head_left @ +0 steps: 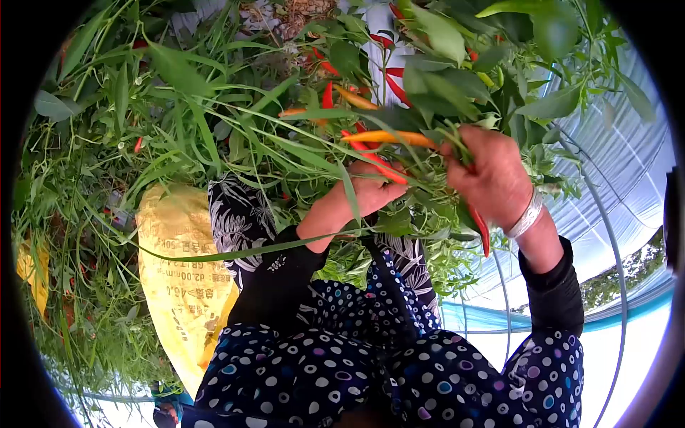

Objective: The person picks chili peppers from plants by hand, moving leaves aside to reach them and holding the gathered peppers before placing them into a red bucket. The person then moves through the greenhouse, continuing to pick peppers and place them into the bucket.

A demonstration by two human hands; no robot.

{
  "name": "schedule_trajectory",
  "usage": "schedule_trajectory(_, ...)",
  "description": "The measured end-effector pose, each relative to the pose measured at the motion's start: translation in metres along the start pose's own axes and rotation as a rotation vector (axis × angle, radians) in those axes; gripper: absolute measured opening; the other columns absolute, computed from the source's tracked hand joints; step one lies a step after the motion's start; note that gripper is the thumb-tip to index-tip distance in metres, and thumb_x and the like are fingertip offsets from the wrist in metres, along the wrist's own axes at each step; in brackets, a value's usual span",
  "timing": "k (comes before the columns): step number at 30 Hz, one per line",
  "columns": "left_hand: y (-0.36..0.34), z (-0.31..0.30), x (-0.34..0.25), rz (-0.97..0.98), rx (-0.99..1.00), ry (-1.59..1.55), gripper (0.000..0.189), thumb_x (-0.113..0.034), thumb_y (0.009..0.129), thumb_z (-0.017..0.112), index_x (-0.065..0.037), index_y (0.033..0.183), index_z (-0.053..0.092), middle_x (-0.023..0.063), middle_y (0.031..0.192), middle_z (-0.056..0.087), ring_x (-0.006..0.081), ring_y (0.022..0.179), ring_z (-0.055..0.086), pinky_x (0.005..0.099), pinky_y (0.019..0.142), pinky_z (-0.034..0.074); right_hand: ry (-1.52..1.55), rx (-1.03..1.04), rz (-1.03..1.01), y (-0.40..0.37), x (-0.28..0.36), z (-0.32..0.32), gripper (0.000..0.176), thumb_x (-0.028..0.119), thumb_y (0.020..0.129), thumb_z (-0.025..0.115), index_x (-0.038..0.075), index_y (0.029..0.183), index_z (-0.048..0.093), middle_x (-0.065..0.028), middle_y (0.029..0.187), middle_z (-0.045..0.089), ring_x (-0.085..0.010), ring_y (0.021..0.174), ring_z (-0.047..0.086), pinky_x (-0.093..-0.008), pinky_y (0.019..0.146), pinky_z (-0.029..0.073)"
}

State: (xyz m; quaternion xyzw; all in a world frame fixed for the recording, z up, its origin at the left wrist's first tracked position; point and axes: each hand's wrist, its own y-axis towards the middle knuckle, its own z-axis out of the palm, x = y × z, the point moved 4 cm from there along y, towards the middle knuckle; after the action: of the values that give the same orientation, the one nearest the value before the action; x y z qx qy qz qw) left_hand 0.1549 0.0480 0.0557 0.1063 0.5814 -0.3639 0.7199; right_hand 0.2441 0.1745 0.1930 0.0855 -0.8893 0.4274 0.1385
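Observation:
My right hand (492, 175), with a silver bracelet on its wrist, is closed among the leaves of a chili plant. An orange chili pepper (392, 137) points left from its fingertips, its stem end at the pinch. Below the palm a red chili pepper (479, 230) sticks out. My left hand (360, 194) is just to the left and lower, fingers curled. Across its fingers lies a long red chili pepper (378, 164), which it seems to grip; leaves and grass blades partly cover this hand. More red chili peppers (397, 87) hang above both hands.
A yellow printed sack (182, 271) stands at the left beside my patterned trouser leg (239, 221). Dense plants and grass (93, 178) fill the left side. On the right are whitish sheeting (606, 157) and a curved thin pipe (617, 264).

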Motion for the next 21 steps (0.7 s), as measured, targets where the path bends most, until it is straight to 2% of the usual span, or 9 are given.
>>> schedule_trajectory(2,0.003,-0.006,-0.009,-0.052,0.024,-0.065,0.026,-0.019,0.077,0.061,-0.008,0.1,0.06,0.0117,0.092,0.062,0.0281,0.086,0.059,0.0369,0.076,0.047,0.148,0.146,0.378,-0.004,-0.037,-0.001,0.019,0.002,0.072,0.055,-0.001,0.09,0.052,-0.0124,0.079,0.062,-0.0185,0.053,0.058,-0.0275,0.051,0.046)
schedule_trajectory(3,0.003,-0.008,-0.011,-0.117,0.046,-0.116,0.025,-0.018,0.078,0.061,-0.004,0.098,0.06,0.0122,0.094,0.062,0.0265,0.087,0.059,0.036,0.078,0.045,0.136,0.147,0.385,-0.005,-0.049,0.002,0.019,0.002,0.072,0.055,-0.001,0.09,0.052,-0.0124,0.079,0.062,-0.0185,0.053,0.058,-0.0275,0.051,0.046)
schedule_trajectory(8,-0.003,0.008,-0.002,0.018,0.021,0.041,0.025,-0.017,0.076,0.061,-0.004,0.098,0.06,0.015,0.09,0.061,0.0326,0.086,0.058,0.0385,0.076,0.046,1.173,0.092,0.732,-0.008,-0.084,0.016,0.014,0.001,0.077,0.051,0.0,0.091,0.054,-0.008,0.081,0.061,-0.0146,0.056,0.059,-0.0244,0.052,0.049)
schedule_trajectory(10,-0.005,0.01,-0.006,0.064,0.066,0.304,0.024,-0.014,0.074,0.061,-0.005,0.096,0.059,0.0145,0.084,0.06,0.0334,0.084,0.057,0.0403,0.078,0.045,1.252,0.073,0.715,0.001,-0.068,0.002,0.012,0.003,0.076,0.055,-0.001,0.088,0.057,-0.0094,0.077,0.063,-0.0131,0.059,0.06,-0.0216,0.057,0.051)
schedule_trajectory(12,-0.006,0.02,0.005,-0.116,0.139,0.189,0.024,-0.012,0.073,0.062,-0.005,0.096,0.058,0.0138,0.082,0.059,0.0339,0.085,0.056,0.0419,0.081,0.043,1.164,0.189,0.505,0.015,-0.044,-0.013,0.012,0.005,0.077,0.056,0.0,0.088,0.057,-0.0068,0.075,0.062,-0.0116,0.058,0.06,-0.021,0.055,0.05)
schedule_trajectory(14,-0.004,0.023,0.007,0.062,0.059,0.251,0.026,-0.01,0.073,0.061,-0.005,0.098,0.057,0.0137,0.085,0.059,0.0338,0.088,0.056,0.0419,0.083,0.043,1.014,0.322,0.482,0.024,-0.006,-0.013,0.013,0.007,0.075,0.058,-0.002,0.084,0.057,-0.0063,0.071,0.061,-0.0147,0.055,0.059,-0.0234,0.054,0.05)
schedule_trajectory(16,-0.004,0.02,0.001,0.017,0.138,0.271,0.025,-0.01,0.073,0.061,-0.005,0.097,0.056,0.014,0.086,0.059,0.0336,0.091,0.055,0.0414,0.083,0.043,0.254,0.626,0.172,0.034,0.025,0.003,0.016,0.01,0.07,0.062,-0.002,0.08,0.057,-0.011,0.07,0.06,-0.0233,0.059,0.061,-0.0309,0.058,0.051)
schedule_trajectory(18,0.0,0.017,-0.008,0.017,-0.054,0.192,0.025,-0.011,0.073,0.061,-0.005,0.097,0.055,0.0139,0.089,0.059,0.0335,0.091,0.055,0.0415,0.083,0.043,0.029,0.506,0.058,0.026,0.019,0.032,0.017,0.011,0.068,0.062,-0.001,0.079,0.058,-0.0134,0.071,0.06,-0.0271,0.065,0.061,-0.0347,0.062,0.05)
schedule_trajectory(21,0.0,0.017,0.002,-0.063,0.036,0.258,0.027,-0.013,0.073,0.062,-0.006,0.097,0.054,0.0137,0.09,0.059,0.0328,0.088,0.056,0.0417,0.079,0.044,-0.225,0.456,0.009,0.025,0.005,0.06,0.017,0.012,0.067,0.062,0.001,0.079,0.058,-0.0163,0.074,0.06,-0.0315,0.075,0.06,-0.04,0.068,0.05)
